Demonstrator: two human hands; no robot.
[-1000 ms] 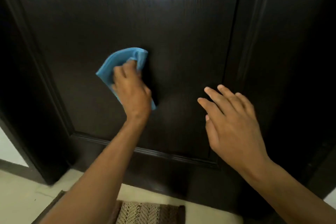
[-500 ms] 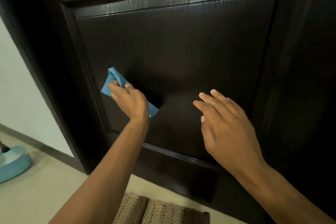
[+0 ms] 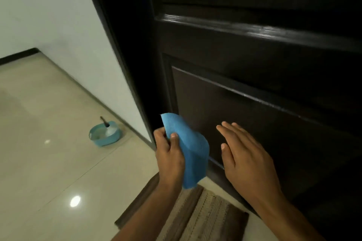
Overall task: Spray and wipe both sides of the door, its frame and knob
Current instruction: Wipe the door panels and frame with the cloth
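Home hallway: tiled floor [image 3: 49, 162], doormat [image 3: 195, 215], dark panelled door [image 3: 254, 103].

Left hand [image 3: 170, 159] pinching blue cloth [image 3: 191, 154], right hand [image 3: 247, 159] flat near dark door [image 3: 264, 103]

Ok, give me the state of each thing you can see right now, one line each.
Left hand: pinching the blue cloth, off the door.
Blue cloth: hanging loosely, folded.
Right hand: open, holding nothing.
Door: dark, glossy.
Teal basin: on floor, tool standing inside.
Doormat: flat before door.

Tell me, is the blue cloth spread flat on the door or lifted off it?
Lifted off. The blue cloth hangs loosely curved, pinched in the left hand before the dark wooden door, not pressed flat on it.
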